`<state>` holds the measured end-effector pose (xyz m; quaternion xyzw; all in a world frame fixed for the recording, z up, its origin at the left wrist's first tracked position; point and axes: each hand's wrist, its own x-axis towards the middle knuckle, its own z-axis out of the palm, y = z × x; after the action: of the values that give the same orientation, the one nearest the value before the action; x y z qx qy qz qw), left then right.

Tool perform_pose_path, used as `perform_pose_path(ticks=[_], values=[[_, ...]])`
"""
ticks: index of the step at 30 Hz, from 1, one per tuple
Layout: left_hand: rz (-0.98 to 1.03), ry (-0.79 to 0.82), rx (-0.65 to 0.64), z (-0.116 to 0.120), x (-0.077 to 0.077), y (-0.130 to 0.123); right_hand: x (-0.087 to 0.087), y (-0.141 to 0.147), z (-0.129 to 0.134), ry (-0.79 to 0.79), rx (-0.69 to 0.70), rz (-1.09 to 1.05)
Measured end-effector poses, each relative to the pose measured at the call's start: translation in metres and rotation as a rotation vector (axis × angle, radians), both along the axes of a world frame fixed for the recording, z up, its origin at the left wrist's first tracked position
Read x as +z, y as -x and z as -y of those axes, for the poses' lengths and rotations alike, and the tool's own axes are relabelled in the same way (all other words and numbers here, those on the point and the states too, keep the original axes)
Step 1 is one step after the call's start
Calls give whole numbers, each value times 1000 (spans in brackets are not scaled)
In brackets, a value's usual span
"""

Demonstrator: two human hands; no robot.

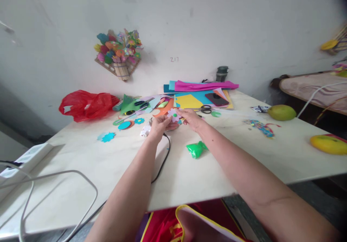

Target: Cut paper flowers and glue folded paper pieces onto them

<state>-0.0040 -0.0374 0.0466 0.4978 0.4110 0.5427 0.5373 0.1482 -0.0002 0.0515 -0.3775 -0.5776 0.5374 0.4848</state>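
Observation:
A lilac paper flower (171, 114) with a green centre is held up over the middle of the table. My left hand (160, 124) pinches its left side between thumb and fingers. At the flower's right edge, the fingers of my right hand (192, 119) are closed on it too; its fingertips are small and partly hidden. Just left of my left hand lies a white device (145, 130), and a black cord (168, 151) runs down near my wrist. A bright green plastic bundle (196, 149) sits below my right forearm. Black-handled scissors (206, 109) lie behind my right hand.
Blue cut-outs (108, 137), a blue flower (139, 121) and paper circles (124, 125) lie to the left, near a red plastic bag (86, 104). Coloured sheets (188, 101) and a phone (217, 99) are behind. Mangoes (282, 112) stand right; a power strip (29, 158) lies left.

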Motion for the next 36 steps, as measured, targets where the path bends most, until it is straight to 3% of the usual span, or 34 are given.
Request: perform_pose_path(ticks=[7,20,36], values=[[-8,2,-21,1,-1,1,-8,1,-8,-40,-19,8],[-46,11,-112,0,-3,2,-2,4,-1,-59,12,0],[-26,24,-121,0,-3,2,-4,6,1,-55,-6,-1]])
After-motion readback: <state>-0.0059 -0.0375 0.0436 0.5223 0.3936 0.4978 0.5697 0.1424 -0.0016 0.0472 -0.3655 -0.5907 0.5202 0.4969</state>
